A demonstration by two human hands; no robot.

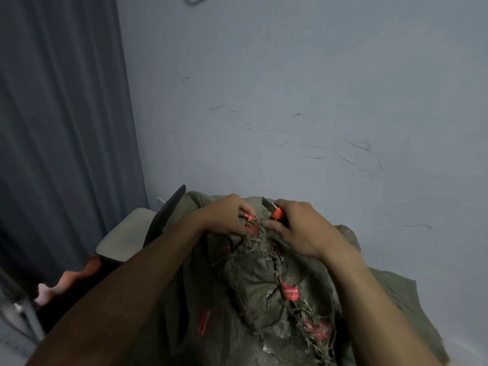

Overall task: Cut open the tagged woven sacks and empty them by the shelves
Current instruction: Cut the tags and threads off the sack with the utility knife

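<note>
Right hand (299, 229) grip curled round orange-handled snap-blade utility knife (277, 213), blade out; left hand (227, 216) grip pinches frayed twine stitching (257, 241) by small red paper tag (249, 216) on dusty olive woven sack (253, 291), lying under both forearms near pale wall (290, 101). Risk: blade slips off tough twine, nicks left hand just beside it

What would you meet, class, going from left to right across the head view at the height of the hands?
Grey curtain → chair seat → left hand, pinching a red tag → orange utility knife → right hand, gripping the knife → scuffed wall.
</note>
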